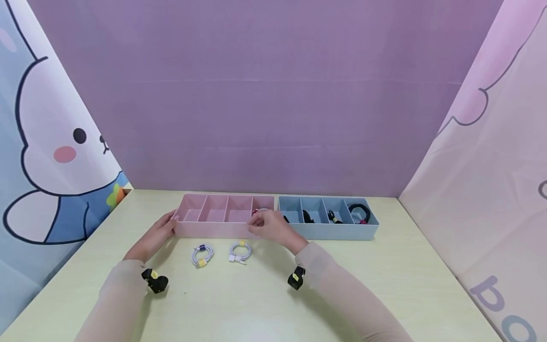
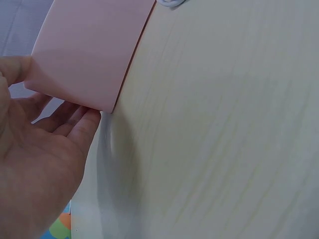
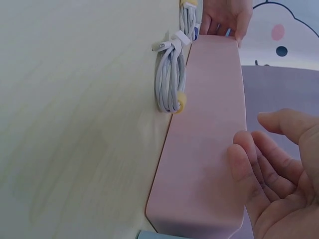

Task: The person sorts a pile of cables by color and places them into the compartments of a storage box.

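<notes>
Two cables lay on the worktop before the pink box in the head view. Left wrist: the left hand gripped the box's end. Right wrist: the right hand, loose and empty, was at its front rim.

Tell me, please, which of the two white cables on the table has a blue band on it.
The left cable: it bears a blue band and a yellow one, whereas the right cable shows yellow but no blue.
</notes>
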Motion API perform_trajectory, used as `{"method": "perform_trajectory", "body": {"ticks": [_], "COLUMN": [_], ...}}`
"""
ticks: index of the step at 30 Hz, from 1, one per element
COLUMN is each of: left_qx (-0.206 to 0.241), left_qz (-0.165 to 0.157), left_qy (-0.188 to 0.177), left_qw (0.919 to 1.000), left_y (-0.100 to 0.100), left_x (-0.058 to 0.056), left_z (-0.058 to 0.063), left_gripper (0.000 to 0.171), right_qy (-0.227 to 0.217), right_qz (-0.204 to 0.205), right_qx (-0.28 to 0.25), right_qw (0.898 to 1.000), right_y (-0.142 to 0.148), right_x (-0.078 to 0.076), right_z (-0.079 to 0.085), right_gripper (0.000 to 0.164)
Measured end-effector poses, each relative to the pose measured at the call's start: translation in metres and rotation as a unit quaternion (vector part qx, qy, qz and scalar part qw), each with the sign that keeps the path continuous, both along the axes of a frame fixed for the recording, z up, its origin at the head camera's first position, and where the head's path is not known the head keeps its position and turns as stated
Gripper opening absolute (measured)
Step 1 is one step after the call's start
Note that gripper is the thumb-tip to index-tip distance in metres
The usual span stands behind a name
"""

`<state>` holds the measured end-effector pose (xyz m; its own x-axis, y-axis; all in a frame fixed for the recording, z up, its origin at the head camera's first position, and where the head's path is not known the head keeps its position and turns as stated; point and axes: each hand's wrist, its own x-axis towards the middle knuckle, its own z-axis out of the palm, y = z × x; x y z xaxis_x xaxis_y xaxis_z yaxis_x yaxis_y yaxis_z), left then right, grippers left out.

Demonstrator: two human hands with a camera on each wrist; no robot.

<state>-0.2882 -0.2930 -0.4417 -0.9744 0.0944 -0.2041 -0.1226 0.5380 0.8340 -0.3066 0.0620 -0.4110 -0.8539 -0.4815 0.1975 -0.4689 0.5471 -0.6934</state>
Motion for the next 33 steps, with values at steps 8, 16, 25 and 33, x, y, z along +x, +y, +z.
{"method": "perform_trajectory", "body": {"ticks": [8, 16, 25, 33], "left_qx": [0.002, 0.003, -0.001, 0.007], "left_qz": [-0.001, -0.002, -0.001, -0.002], "left_qy": [-0.001, 0.006, 0.002, 0.004], "left_qw": [1.0, 1.0, 1.0, 1.0], "left_y": [-0.001, -0.001, 0.0, 0.0], "left_x": [-0.001, -0.001, 0.001, 0.0], "left_z": [-0.002, -0.001, -0.001, -0.001], "left_gripper": [0.083, 0.085, 0.085, 0.084], "right_qy": [0.004, -0.006, 0.007, -0.006], "right_qz": [0.007, 0.015, 0.038, 0.035], "right_qx": [0.001, 0.036, 0.042, 0.069], "right_qw": [1.0, 0.999, 0.998, 0.997], "right_y": [-0.003, -0.008, -0.014, -0.016], "right_x": [0.004, 0.008, 0.012, 0.014], "right_z": [-0.001, -0.006, -0.014, -0.02], "right_gripper": [0.007, 0.013, 0.013, 0.017]}}
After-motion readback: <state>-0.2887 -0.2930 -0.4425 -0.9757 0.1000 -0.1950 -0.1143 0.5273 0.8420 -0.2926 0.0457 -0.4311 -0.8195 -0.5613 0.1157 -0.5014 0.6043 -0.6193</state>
